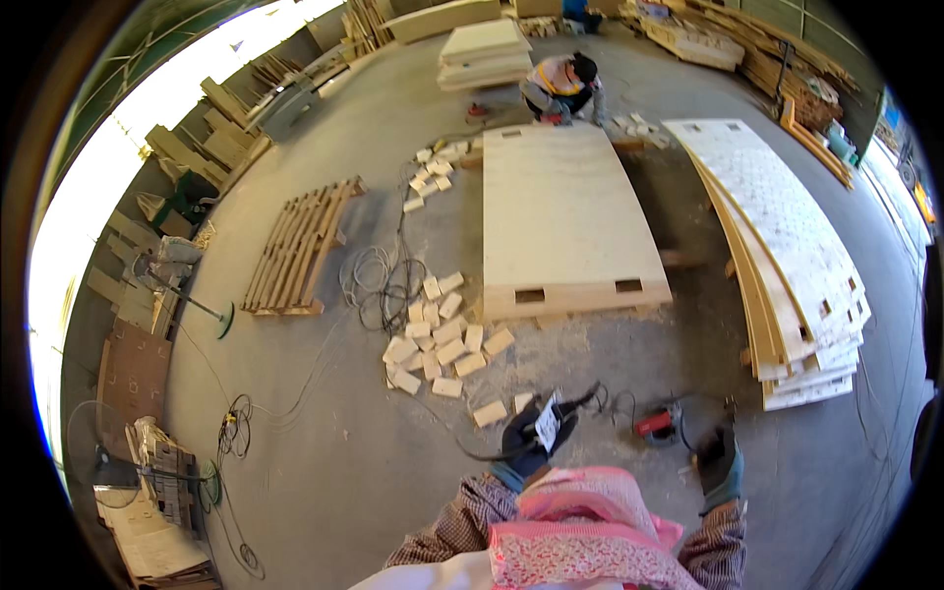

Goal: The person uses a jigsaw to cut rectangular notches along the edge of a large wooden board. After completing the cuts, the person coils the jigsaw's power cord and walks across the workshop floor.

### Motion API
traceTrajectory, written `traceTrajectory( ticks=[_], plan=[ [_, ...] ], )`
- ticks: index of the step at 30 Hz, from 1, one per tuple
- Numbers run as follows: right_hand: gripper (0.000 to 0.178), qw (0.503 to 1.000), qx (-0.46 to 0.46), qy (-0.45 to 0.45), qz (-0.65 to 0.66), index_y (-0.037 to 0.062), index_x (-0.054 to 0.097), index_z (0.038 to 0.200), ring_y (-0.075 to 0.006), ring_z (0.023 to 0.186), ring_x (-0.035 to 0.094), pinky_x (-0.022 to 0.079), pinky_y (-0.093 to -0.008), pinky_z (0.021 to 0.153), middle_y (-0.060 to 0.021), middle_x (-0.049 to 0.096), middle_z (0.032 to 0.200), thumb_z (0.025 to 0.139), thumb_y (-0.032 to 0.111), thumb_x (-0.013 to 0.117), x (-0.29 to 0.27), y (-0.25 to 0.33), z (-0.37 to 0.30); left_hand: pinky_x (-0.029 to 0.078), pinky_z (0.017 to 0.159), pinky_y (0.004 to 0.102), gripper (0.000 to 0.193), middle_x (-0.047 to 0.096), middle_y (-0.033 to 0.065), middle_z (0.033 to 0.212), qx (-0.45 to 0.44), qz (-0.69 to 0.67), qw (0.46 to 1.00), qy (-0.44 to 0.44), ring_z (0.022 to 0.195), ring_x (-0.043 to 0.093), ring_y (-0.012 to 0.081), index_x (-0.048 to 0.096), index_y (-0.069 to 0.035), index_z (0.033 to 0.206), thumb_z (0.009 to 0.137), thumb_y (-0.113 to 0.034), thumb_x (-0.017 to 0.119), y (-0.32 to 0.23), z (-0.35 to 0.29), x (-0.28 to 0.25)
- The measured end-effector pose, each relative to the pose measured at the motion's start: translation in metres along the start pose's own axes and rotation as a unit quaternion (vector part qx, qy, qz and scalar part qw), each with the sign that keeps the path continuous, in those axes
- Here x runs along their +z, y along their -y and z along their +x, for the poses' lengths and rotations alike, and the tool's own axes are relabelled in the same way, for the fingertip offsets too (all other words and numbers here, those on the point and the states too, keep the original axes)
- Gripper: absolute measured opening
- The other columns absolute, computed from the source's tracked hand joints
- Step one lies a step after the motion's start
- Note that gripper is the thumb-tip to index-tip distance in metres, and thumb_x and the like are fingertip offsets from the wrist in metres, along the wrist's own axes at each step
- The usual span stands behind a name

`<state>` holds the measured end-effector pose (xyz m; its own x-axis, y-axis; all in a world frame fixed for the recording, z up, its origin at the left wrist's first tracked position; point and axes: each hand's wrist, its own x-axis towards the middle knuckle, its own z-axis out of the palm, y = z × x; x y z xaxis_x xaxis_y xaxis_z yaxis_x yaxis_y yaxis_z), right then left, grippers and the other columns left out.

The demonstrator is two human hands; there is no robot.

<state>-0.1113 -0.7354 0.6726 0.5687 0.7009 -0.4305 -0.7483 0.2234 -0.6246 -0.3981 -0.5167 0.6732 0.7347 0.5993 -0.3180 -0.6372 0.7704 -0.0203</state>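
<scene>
My left hand (526, 454), in a dark glove with a blue cuff, is closed around a small socket block with a white face (548, 425). A black cable leaves this block on either side. My right hand (720, 466), gloved the same way, is closed at the right; a dark cord runs toward it, but what its fingers grip is too small to make out. On the floor between my hands, closer to the right one, lies a red and grey power tool (657, 425), with a cord beside it.
Ahead, a pale wooden panel (560, 211) with rectangular cutouts rests on supports; a co-worker (567, 84) crouches at its far end. Many wooden blocks (447, 329) and coiled cables (372, 280) litter the floor. Stacked panels (777, 236) stand right, a slatted pallet (300, 246) left.
</scene>
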Motion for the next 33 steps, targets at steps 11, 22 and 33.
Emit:
traceTrajectory(
  ticks=[11, 22, 33],
  plan=[
    [0.03, 0.963, -0.249, -0.106, -0.017, 0.007, 0.05, 0.115, -0.0137, 0.079, 0.056, 0.046, -0.0292, 0.076, -0.0038, 0.06, 0.093, 0.088, 0.017, 0.051, 0.044, 0.025, -0.034, 0.029, 0.103, 0.0454, 0.067, 0.034, 0.0131, 0.134, 0.019, 0.219, 0.972, 0.08, 0.121, 0.038, 0.0309, 0.023, -0.013, 0.137, 0.079, -0.008, 0.055, -0.002, -0.023, 0.046],
    [0.015, 0.661, -0.181, 0.222, -0.693, 0.0021, 0.054, 0.082, -0.0344, 0.067, 0.056, 0.042, -0.0394, 0.057, -0.0177, 0.058, 0.072, 0.08, 0.017, 0.056, 0.159, -0.081, -0.022, 0.032, 0.101, 0.0413, 0.078, 0.032, 0.0121, 0.136, 0.005, 0.297, 0.953, 0.064, 0.119, 0.04, 0.0265, 0.019, -0.008, 0.138, 0.072, -0.003, 0.061, -0.003, -0.036, 0.048],
    [0.022, 0.662, -0.241, 0.189, -0.684, -0.0023, 0.055, 0.097, -0.0149, 0.065, 0.058, 0.044, -0.0276, 0.057, -0.0123, 0.06, 0.071, 0.077, -0.005, 0.048, 0.127, -0.097, -0.039, 0.033, 0.101, 0.039, 0.073, 0.035, 0.0134, 0.134, 0.024, 0.185, 0.982, -0.003, 0.117, 0.043, 0.0264, 0.022, -0.007, 0.136, 0.072, 0.0, 0.057, 0.014, -0.043, 0.036]
  ],
)
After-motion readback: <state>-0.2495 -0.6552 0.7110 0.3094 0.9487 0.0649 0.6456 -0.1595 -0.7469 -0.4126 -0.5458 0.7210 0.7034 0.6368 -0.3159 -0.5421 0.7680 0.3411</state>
